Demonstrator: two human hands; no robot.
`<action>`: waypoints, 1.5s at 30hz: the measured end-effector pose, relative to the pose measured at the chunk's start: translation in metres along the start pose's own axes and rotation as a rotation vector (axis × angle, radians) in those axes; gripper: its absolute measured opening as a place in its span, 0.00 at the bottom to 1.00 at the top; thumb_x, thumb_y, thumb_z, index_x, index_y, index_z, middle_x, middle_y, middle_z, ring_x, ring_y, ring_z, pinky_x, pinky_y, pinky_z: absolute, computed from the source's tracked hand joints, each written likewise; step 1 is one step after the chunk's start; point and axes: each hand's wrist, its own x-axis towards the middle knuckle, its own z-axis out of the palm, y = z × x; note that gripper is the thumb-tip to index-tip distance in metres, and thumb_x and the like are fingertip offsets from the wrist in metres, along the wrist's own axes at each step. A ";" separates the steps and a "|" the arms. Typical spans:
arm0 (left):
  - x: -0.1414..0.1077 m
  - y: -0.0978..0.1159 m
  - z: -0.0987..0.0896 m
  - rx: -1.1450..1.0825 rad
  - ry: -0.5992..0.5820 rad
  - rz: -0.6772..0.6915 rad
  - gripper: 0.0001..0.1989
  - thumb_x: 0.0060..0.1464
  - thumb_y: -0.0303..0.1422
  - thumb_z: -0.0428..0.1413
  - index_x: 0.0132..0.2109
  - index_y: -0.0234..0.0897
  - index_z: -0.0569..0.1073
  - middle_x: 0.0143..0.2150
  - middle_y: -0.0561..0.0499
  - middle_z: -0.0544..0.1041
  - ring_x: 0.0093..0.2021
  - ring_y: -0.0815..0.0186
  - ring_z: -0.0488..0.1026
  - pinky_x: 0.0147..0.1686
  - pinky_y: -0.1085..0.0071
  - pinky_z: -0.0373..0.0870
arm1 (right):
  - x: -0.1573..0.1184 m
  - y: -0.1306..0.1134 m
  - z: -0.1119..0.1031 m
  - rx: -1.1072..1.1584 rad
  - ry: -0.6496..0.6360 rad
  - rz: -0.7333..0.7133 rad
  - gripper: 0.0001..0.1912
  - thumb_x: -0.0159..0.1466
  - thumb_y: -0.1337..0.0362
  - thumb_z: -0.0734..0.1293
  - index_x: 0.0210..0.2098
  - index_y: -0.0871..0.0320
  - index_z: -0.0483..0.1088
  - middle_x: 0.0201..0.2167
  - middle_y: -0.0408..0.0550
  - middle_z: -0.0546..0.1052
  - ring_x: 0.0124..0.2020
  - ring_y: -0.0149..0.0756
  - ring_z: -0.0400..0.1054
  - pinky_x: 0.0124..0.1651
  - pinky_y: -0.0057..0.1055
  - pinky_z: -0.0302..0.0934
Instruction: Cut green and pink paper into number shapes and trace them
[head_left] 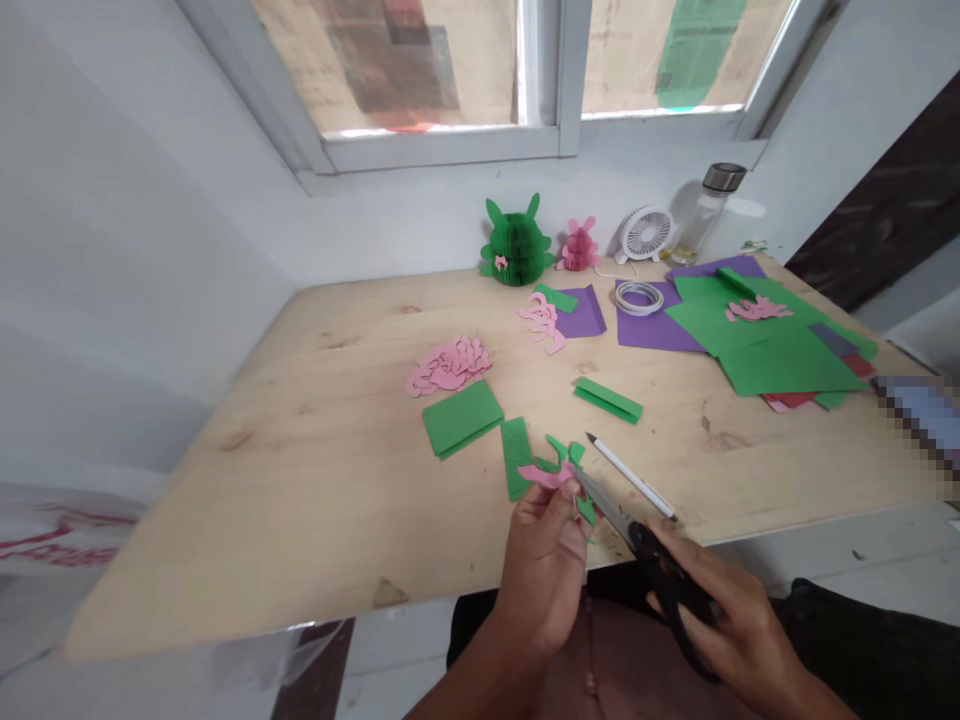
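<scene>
Near the table's front edge, my left hand [546, 555] pinches a small piece of pink paper [546, 476]. My right hand [731, 600] is closed around the black handles of a pair of scissors [619, 520], whose blade tips meet the pink paper. Green paper scraps [576, 452] lie just beyond and beneath my left fingertips. A narrow green paper strip [516, 458] is beside them, and left of it sits a folded green paper [463, 418]. To the right of the scissors' tips rests a white pen [631, 478] with a dark point.
A pile of pink cutouts [451, 366] lies mid-table. At the back stand a green paper figure [516, 245], a pink one [578, 247], a white fan [645, 234] and a bottle [699, 220]. Coiled white cable [639, 298] rests on purple paper; green sheets [787, 350] cover the right side.
</scene>
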 end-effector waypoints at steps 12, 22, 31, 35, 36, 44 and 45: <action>0.000 -0.002 -0.004 -0.021 -0.009 -0.016 0.11 0.36 0.30 0.71 0.29 0.39 0.78 0.33 0.54 0.79 0.35 0.70 0.74 0.38 0.73 0.70 | 0.006 -0.006 -0.002 0.002 0.078 -0.019 0.32 0.61 0.69 0.66 0.64 0.51 0.59 0.49 0.50 0.78 0.47 0.39 0.75 0.46 0.25 0.70; -0.002 -0.001 -0.001 -0.004 -0.021 -0.028 0.09 0.39 0.30 0.70 0.30 0.39 0.78 0.34 0.55 0.79 0.37 0.69 0.74 0.42 0.70 0.70 | 0.005 -0.007 -0.001 -0.002 0.098 -0.036 0.34 0.61 0.70 0.66 0.65 0.52 0.58 0.48 0.50 0.79 0.47 0.40 0.75 0.46 0.26 0.70; -0.002 -0.001 -0.001 -0.042 -0.042 -0.031 0.10 0.38 0.30 0.70 0.29 0.39 0.77 0.33 0.55 0.79 0.37 0.69 0.74 0.42 0.71 0.69 | 0.007 -0.010 -0.002 -0.025 0.099 -0.038 0.34 0.61 0.71 0.66 0.65 0.51 0.57 0.49 0.49 0.78 0.46 0.38 0.75 0.46 0.25 0.70; -0.002 0.000 0.000 -0.029 -0.031 -0.030 0.11 0.37 0.31 0.70 0.31 0.39 0.77 0.35 0.54 0.79 0.37 0.69 0.74 0.42 0.70 0.69 | 0.009 -0.010 -0.002 -0.034 0.110 -0.049 0.33 0.61 0.70 0.66 0.65 0.52 0.57 0.49 0.50 0.78 0.47 0.39 0.75 0.46 0.26 0.71; -0.002 0.000 0.001 -0.021 -0.030 -0.028 0.11 0.37 0.31 0.70 0.31 0.39 0.77 0.36 0.54 0.79 0.37 0.68 0.74 0.42 0.69 0.69 | 0.009 -0.010 -0.002 -0.037 0.112 -0.051 0.33 0.61 0.70 0.66 0.65 0.52 0.58 0.49 0.51 0.78 0.47 0.39 0.75 0.46 0.26 0.71; 0.000 -0.001 0.001 -0.031 0.004 -0.033 0.10 0.38 0.30 0.70 0.30 0.39 0.77 0.34 0.55 0.78 0.37 0.68 0.74 0.44 0.68 0.69 | 0.008 -0.007 -0.001 -0.003 0.092 -0.044 0.33 0.61 0.71 0.65 0.65 0.51 0.57 0.51 0.50 0.77 0.50 0.40 0.73 0.48 0.28 0.70; 0.000 -0.001 0.000 -0.030 0.011 -0.034 0.10 0.39 0.30 0.70 0.29 0.39 0.76 0.33 0.55 0.78 0.37 0.68 0.74 0.44 0.68 0.69 | 0.008 -0.007 -0.001 -0.003 0.088 -0.040 0.33 0.61 0.70 0.65 0.65 0.51 0.57 0.51 0.50 0.77 0.50 0.40 0.73 0.49 0.29 0.70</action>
